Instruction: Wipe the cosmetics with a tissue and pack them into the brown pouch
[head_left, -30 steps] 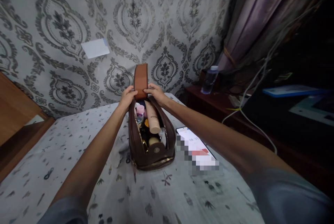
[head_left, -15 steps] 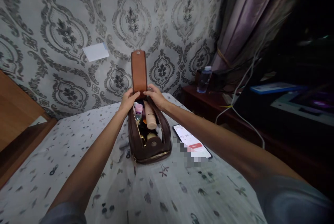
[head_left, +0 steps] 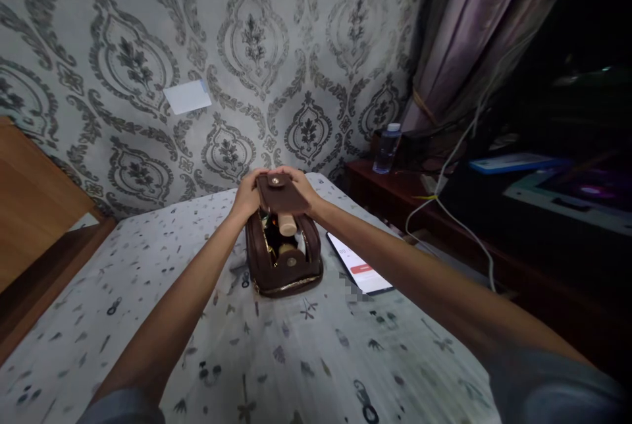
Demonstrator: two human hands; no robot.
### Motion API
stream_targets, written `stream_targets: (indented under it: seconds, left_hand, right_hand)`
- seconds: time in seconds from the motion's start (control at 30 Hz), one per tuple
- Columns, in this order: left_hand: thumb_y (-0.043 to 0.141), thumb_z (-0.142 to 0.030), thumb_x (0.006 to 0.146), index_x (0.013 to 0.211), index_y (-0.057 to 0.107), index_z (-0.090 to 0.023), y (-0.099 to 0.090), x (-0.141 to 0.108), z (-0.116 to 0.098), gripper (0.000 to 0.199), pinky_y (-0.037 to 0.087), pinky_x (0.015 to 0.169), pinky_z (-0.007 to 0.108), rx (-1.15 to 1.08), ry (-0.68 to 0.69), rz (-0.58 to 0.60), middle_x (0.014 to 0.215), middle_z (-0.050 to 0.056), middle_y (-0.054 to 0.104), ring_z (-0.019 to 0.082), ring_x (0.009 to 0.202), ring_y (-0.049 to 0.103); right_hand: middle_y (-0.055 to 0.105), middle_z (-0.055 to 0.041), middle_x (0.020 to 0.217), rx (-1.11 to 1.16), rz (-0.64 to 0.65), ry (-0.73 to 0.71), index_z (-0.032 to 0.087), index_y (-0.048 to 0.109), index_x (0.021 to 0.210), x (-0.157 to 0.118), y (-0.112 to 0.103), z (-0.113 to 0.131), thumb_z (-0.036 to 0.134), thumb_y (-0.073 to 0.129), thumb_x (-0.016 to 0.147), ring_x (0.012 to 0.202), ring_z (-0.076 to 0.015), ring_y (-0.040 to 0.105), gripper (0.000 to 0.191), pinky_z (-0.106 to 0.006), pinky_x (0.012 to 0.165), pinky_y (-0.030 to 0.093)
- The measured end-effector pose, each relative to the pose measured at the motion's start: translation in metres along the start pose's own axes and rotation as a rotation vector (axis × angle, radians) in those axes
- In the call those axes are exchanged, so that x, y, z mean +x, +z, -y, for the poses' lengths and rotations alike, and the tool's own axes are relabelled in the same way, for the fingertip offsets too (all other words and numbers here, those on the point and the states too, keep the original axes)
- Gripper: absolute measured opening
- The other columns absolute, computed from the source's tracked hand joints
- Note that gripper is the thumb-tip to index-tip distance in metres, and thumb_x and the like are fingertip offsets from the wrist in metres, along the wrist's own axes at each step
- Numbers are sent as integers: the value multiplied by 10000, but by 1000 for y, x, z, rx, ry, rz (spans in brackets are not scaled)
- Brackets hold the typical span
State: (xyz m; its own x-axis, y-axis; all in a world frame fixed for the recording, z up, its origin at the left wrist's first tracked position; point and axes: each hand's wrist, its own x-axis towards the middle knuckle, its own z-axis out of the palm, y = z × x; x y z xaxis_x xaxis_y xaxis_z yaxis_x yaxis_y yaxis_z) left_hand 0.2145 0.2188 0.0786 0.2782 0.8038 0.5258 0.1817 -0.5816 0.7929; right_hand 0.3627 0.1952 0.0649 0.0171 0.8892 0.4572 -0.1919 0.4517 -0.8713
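A dark brown makeup bag point(head_left: 281, 284) stands unzipped on the bed, its far end between my hands. My left hand point(head_left: 247, 196) grips the left side of its brown flap point(head_left: 282, 200), fingers curled behind. On the opposite side, my right hand point(head_left: 302, 188) holds the flap's right edge. The flap leans over the far part of the opening, with a metal snap on a small tab at its top. Inside, the end of a beige tube point(head_left: 287, 225) shows among dark items that I cannot make out.
A lit phone point(head_left: 363, 269) lies right of the bag, partly under my right forearm. Patterned sheet point(head_left: 276, 351) covers the bed. A clear bottle point(head_left: 387, 151) stands on the reddish-brown side table point(head_left: 360, 170), near a white cable point(head_left: 459, 226). A wooden board point(head_left: 39, 207) borders the left.
The flap stood upright with its tan inside showing; now it is folded down toward me over the far part of the opening. Both hands have moved with it.
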Motion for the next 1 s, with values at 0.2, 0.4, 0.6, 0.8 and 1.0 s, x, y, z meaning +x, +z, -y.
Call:
stream_targets:
  seconds: [0.2,0.4,0.6,0.8,1.0]
  left_hand:
    - [541,-168,738,1043,712,-172,-2,-16,-4,350,492,1016,384,109,93,51,1097,57,749,234,1056,661]
    - [529,-222,787,1189,685,-154,-5,-34,-4,437,459,1082,426,183,152,123,1252,108,704,261,1169,639]
    - [587,-331,843,1364,588,-228,-12,-74,-24,531,251,1229,511,344,247,188,1499,93,532,299,1454,393]
    - [500,-447,945,1524,388,-292,-23,-123,-53,610,200,1236,549,485,347,336,1640,88,314,321,1543,198]
    - [530,-701,874,1597,207,-248,-16,-154,-54,912,133,1226,603,742,457,367,1662,150,240,379,1547,137]
  right_hand:
    - [735,15,859,-22,60,30,205,725,816,-14,-4,5,241,709,589,851,-186,660,230,-324,843,533]
    - [758,-20,1060,-246,123,-103,207,763,957,-34,-14,6,184,671,690,1055,-219,677,284,-394,1036,472]
    - [720,-37,1240,-421,98,-155,241,759,1092,-57,-22,7,169,595,807,1262,-233,606,337,-438,1162,372]
    - [593,-63,1441,-522,76,-142,257,708,1238,-83,-23,9,248,524,907,1412,-226,475,378,-457,1214,299]
    - [556,-67,1481,-473,-66,-144,263,683,1285,-107,-13,3,476,498,962,1429,-230,455,429,-445,1233,281]
